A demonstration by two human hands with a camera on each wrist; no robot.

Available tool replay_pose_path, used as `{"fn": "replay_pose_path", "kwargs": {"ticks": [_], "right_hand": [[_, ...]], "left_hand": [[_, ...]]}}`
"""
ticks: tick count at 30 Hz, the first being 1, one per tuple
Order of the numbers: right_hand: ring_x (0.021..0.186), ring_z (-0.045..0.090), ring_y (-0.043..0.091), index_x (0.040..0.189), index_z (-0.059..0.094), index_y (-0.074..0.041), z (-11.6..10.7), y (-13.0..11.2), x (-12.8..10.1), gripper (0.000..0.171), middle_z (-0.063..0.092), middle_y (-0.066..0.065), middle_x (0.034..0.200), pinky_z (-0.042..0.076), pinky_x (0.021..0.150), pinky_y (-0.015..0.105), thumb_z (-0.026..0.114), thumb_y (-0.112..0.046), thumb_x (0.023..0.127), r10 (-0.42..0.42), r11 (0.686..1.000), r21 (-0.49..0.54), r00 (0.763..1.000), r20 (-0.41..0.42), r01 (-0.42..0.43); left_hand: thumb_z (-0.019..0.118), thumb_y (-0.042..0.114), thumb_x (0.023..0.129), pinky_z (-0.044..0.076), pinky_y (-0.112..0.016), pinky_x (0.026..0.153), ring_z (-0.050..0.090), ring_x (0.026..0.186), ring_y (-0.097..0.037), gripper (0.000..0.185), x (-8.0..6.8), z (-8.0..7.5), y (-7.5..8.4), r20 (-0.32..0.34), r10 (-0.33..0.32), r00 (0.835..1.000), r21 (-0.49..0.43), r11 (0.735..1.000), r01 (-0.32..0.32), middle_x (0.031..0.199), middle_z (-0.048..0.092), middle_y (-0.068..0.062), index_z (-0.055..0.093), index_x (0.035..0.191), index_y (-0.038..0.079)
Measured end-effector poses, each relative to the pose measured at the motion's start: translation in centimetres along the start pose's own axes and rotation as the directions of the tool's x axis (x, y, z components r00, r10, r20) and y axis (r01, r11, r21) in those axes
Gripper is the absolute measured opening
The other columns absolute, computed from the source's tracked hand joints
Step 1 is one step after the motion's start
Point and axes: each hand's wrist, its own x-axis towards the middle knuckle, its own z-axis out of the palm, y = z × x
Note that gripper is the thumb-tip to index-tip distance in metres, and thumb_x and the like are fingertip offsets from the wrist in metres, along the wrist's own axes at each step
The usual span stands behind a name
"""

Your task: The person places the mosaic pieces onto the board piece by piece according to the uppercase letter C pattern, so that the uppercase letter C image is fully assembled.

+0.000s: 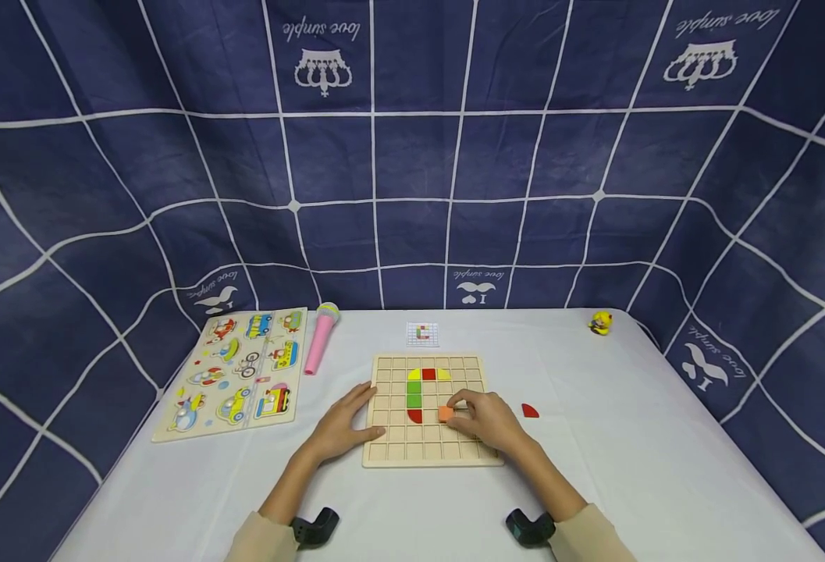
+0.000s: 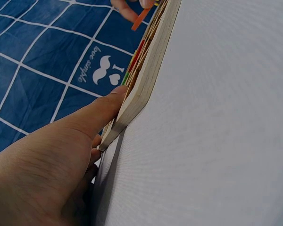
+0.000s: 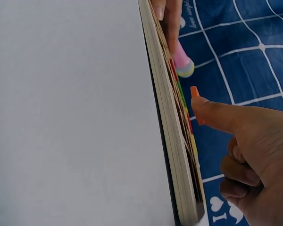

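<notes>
Nearest, left hand (image 1: 342,429) lies flat, fingers straight, on the grid board's (image 1: 426,453) left edge; right hand (image 1: 485,421) pinches an orange tile (image 1: 446,414) over the board

Bright, even and diffuse throughout, with no glare. Only soft, short shadows under the wooden board (image 2: 146,70) and the left hand (image 2: 52,165) on the desk (image 1: 637,437). Strong fisheye bending of the backdrop (image 1: 412,156) grid toward the edges. Slightly soft close up in both wrist views.
</notes>
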Motion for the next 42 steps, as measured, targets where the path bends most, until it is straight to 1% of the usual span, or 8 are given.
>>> {"fn": "replay_pose_path", "kwargs": {"ticks": [5,13,22,26,30,32,39,42], "right_hand": [[0.041,0.027,0.001,0.096,0.068,-0.017,0.9,-0.4,0.8,0.023,0.034,-0.011,0.047,0.024,0.038,0.018,0.076,-0.028,0.077,-0.014,0.999,0.030,1.000,0.016,0.013],[0.043,0.028,0.002,0.097,0.068,-0.017,1.5,-0.6,1.3,0.024,0.037,-0.009,0.049,0.024,0.039,0.018,0.075,-0.029,0.077,-0.001,0.999,0.051,0.998,0.058,-0.002],[0.042,0.028,0.002,0.096,0.069,-0.017,1.8,-0.7,1.5,0.023,0.036,-0.010,0.048,0.025,0.041,0.019,0.075,-0.029,0.077,0.019,0.998,0.057,0.997,0.069,-0.023],[0.042,0.028,0.002,0.098,0.069,-0.017,1.7,-0.6,1.4,0.025,0.037,-0.009,0.048,0.025,0.041,0.019,0.075,-0.030,0.077,0.011,0.998,0.056,0.998,0.068,-0.015],[0.042,0.028,0.002,0.100,0.069,-0.017,1.1,-0.4,1.1,0.029,0.038,-0.009,0.048,0.027,0.041,0.019,0.075,-0.032,0.077,0.004,0.999,0.031,0.998,0.059,-0.006],[0.042,0.028,0.002,0.101,0.069,-0.017,0.5,-0.2,0.7,0.029,0.038,-0.009,0.048,0.027,0.040,0.019,0.075,-0.031,0.076,0.014,1.000,0.025,0.999,0.050,-0.015],[0.042,0.027,0.003,0.099,0.069,-0.019,-2.1,1.6,-1.2,0.026,0.037,-0.009,0.048,0.023,0.038,0.019,0.077,-0.026,0.075,0.087,0.996,-0.005,0.996,0.012,-0.087],[0.043,0.027,0.003,0.100,0.069,-0.018,-3.3,2.4,-2.2,0.027,0.037,-0.008,0.049,0.024,0.039,0.020,0.077,-0.024,0.075,0.115,0.993,-0.026,0.993,-0.011,-0.116]], "left_hand": [[0.070,0.049,0.075,0.023,-0.056,0.105,0.024,0.135,-0.034,0.084,0.0,0.0,0.0,-0.003,0.014,1.000,-0.007,1.000,-0.014,0.148,0.028,-0.010,0.038,0.142,0.010],[0.070,0.049,0.076,0.024,-0.056,0.104,0.025,0.134,-0.035,0.083,0.0,0.0,-0.1,-0.013,0.032,0.999,0.000,0.999,-0.032,0.148,0.029,-0.011,0.039,0.141,0.009],[0.069,0.051,0.076,0.022,-0.054,0.105,0.024,0.135,-0.034,0.084,0.0,-0.1,0.2,-0.004,0.018,1.000,-0.004,1.000,-0.018,0.148,0.029,-0.010,0.038,0.141,0.010],[0.070,0.051,0.075,0.022,-0.055,0.105,0.024,0.135,-0.034,0.084,0.0,-0.1,0.3,-0.003,0.012,1.000,-0.007,1.000,-0.012,0.148,0.029,-0.010,0.038,0.142,0.010],[0.069,0.051,0.076,0.022,-0.054,0.105,0.024,0.135,-0.033,0.084,0.0,-0.1,0.2,0.002,0.009,1.000,-0.001,1.000,-0.009,0.148,0.028,-0.009,0.038,0.142,0.010],[0.070,0.051,0.076,0.022,-0.055,0.105,0.024,0.135,-0.034,0.084,-0.1,-0.2,0.2,-0.001,0.009,1.000,-0.002,1.000,-0.009,0.148,0.028,-0.010,0.038,0.142,0.010],[0.069,0.051,0.076,0.023,-0.054,0.105,0.024,0.135,-0.033,0.084,0.0,-0.1,0.0,-0.003,0.016,1.000,0.007,1.000,-0.016,0.148,0.028,-0.008,0.038,0.142,0.010],[0.069,0.053,0.076,0.023,-0.054,0.106,0.024,0.135,-0.032,0.084,0.1,0.0,-0.1,0.000,0.017,1.000,0.013,1.000,-0.017,0.149,0.028,-0.008,0.038,0.142,0.010]]}}
